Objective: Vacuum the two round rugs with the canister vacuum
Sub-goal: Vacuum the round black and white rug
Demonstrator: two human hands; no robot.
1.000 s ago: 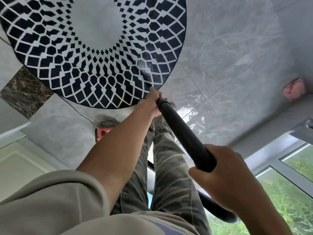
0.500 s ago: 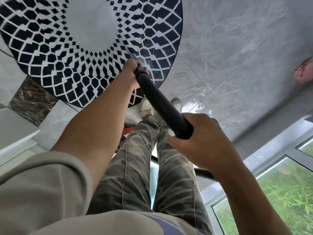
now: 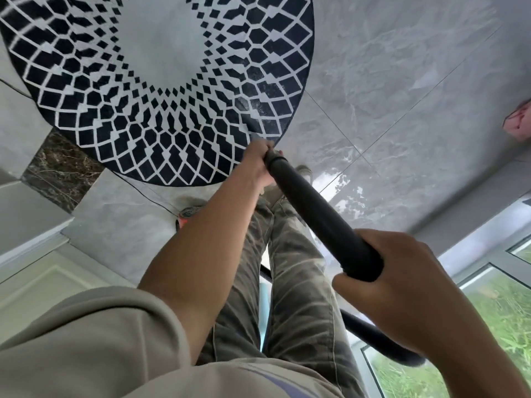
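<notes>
A round rug with a black-and-white diamond pattern and a pale centre fills the upper left of the head view. I hold the vacuum's black tube with both hands. My left hand grips its far end just at the rug's near right edge, hiding the nozzle. My right hand grips the near end, where the black hose curves off behind my leg. A small part of the red canister vacuum shows on the floor beside my left arm. Only one rug is in view.
Grey marble tiles cover the floor to the right of the rug. A pink object lies at the right edge. A window frame with greenery behind it runs along the lower right. A dark stone threshold sits at left.
Both hands have pulled the tube back toward me. My left hand moved from over the rug's pattern to its near right edge, and the red canister shows again.
</notes>
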